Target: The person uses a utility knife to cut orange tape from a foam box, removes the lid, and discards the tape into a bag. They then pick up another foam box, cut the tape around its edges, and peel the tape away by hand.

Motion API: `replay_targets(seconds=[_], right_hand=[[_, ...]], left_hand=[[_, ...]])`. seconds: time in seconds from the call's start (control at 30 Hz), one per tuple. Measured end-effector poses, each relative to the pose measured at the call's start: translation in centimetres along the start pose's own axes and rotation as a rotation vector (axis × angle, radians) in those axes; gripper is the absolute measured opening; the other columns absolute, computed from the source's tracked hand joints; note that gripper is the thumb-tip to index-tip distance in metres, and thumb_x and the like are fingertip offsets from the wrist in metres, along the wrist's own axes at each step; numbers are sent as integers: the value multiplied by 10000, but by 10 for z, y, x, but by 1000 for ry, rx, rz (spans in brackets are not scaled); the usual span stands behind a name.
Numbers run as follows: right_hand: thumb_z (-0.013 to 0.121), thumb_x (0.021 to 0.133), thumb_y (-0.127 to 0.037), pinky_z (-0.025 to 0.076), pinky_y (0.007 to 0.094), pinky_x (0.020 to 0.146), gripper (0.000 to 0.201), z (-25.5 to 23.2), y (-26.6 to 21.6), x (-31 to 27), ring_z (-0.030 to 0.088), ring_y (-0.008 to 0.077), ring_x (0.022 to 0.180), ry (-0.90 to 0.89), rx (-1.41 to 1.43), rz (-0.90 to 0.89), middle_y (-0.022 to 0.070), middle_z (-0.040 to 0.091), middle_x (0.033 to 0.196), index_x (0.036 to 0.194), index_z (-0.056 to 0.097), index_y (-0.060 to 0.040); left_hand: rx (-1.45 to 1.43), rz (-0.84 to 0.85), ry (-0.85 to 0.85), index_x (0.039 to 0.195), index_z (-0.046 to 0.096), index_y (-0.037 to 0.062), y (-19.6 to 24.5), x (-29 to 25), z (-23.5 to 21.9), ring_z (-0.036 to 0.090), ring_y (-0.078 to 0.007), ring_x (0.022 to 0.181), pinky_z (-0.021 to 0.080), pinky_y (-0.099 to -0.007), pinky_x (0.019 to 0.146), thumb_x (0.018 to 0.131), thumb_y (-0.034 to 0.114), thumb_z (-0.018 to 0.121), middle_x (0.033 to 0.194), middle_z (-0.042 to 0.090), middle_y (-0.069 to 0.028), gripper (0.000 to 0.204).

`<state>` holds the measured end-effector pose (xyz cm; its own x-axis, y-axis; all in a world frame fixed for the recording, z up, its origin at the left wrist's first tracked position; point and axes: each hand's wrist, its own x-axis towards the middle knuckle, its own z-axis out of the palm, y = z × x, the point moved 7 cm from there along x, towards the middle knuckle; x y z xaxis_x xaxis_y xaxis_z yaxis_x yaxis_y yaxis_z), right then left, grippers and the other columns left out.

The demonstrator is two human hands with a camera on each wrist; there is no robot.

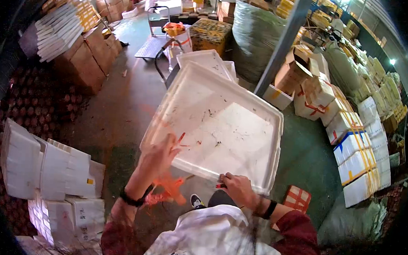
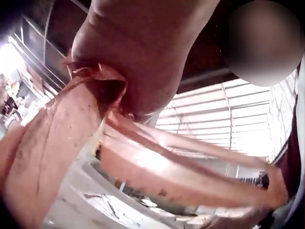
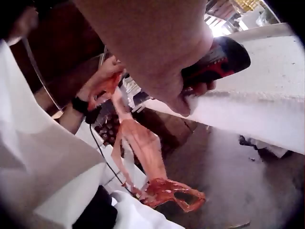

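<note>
A large white foam box (image 1: 206,93) with a raised rim stands before me, dark scraps scattered over its top surface. My left hand (image 1: 156,158), by its near left corner, grips torn orange plastic (image 1: 167,189). That plastic hangs down below the hand as a long crumpled strip in the right wrist view, and its sheets (image 2: 143,157) fill much of the left wrist view. At the near edge of the box, my right hand (image 1: 238,188) holds a black-and-red tool (image 3: 221,62) by its handle; the tool's working end is hidden.
Stacked white foam boxes (image 1: 67,176) stand at left, and more strapped boxes (image 1: 357,149) line the right side. A grey metal post (image 1: 282,48) rises behind the box. Farther back are a platform trolley (image 1: 150,48) and cartons (image 1: 85,59). A red crate-like piece (image 1: 297,199) lies on the floor.
</note>
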<state>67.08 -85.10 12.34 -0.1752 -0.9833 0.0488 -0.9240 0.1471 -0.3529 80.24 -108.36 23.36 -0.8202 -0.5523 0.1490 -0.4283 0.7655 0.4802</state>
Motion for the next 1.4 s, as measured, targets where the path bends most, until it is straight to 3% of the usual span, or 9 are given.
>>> replay_targets(seconds=[0.3, 0.4, 0.57, 0.6, 0.63, 0.83, 1.0, 1.2, 1.4], right_hand=[[705, 818, -231, 560, 395, 659, 320, 25, 11, 126, 686, 285, 797, -44, -131, -146, 71, 648, 1006, 1084, 618, -75], [699, 816, -205, 558, 404, 654, 269, 23, 27, 183, 689, 294, 794, -44, -104, -123, 81, 657, 994, 1037, 621, -73], [677, 842, -249, 562, 428, 640, 236, 16, 73, 280, 686, 314, 748, -66, 27, 6, 107, 651, 924, 1005, 638, -83], [676, 851, -284, 568, 435, 638, 251, 17, 84, 300, 687, 319, 742, -77, 33, 25, 112, 649, 918, 1006, 640, -89], [678, 850, -287, 566, 440, 636, 248, 15, 91, 320, 684, 324, 740, -68, 51, 26, 111, 644, 906, 991, 634, -87], [629, 874, -245, 521, 435, 647, 189, 6, 139, 406, 652, 334, 773, -51, 124, 77, 109, 621, 851, 952, 623, -74], [600, 895, -226, 505, 461, 614, 151, 12, 187, 452, 637, 358, 716, 39, 101, 183, 114, 621, 836, 911, 616, -76], [655, 859, -307, 517, 464, 639, 219, 44, 280, 551, 650, 362, 730, 157, 17, 353, 134, 645, 809, 840, 639, -90], [706, 828, -444, 536, 455, 693, 390, 51, 308, 688, 673, 355, 771, 106, 118, 494, 167, 676, 905, 920, 680, -66]], left_hand=[[183, 195, -22, 1070, 650, 51, -134, 89, 51, 667, -338, 890, 537, -405, 751, 804, 149, 740, 1099, 643, -166, 297], [-55, 30, 275, 955, 633, 44, -154, 131, -19, 683, -268, 758, 520, -370, 633, 898, 177, 665, 841, 667, -116, 148], [-718, -574, 684, 863, 566, 52, -339, 143, -90, 488, -129, 511, 408, -297, 486, 917, 49, 583, 633, 516, -11, 58], [-990, -399, 718, 872, 544, 49, -366, 145, -100, 502, -127, 551, 427, -306, 530, 943, 36, 552, 653, 515, -33, 73], [-587, -393, 752, 896, 542, 49, -377, 150, -122, 520, -129, 590, 435, -315, 572, 962, 45, 543, 702, 528, -48, 66], [-696, -380, 876, 908, 596, 53, -413, 172, -193, 476, -108, 542, 445, -301, 528, 952, 91, 577, 645, 515, -2, 61], [-562, -760, 1205, 1015, 599, 44, -460, 111, -218, 490, -87, 622, 428, -269, 553, 987, 128, 556, 758, 539, -9, 99], [-565, -927, 1145, 1041, 586, 55, -523, 93, -200, 470, -88, 613, 414, -264, 537, 1007, 184, 548, 742, 507, 12, 139], [-752, -722, 914, 1046, 572, 67, -581, 219, -161, 440, -82, 592, 390, -261, 495, 1016, 249, 554, 722, 472, 30, 186]])
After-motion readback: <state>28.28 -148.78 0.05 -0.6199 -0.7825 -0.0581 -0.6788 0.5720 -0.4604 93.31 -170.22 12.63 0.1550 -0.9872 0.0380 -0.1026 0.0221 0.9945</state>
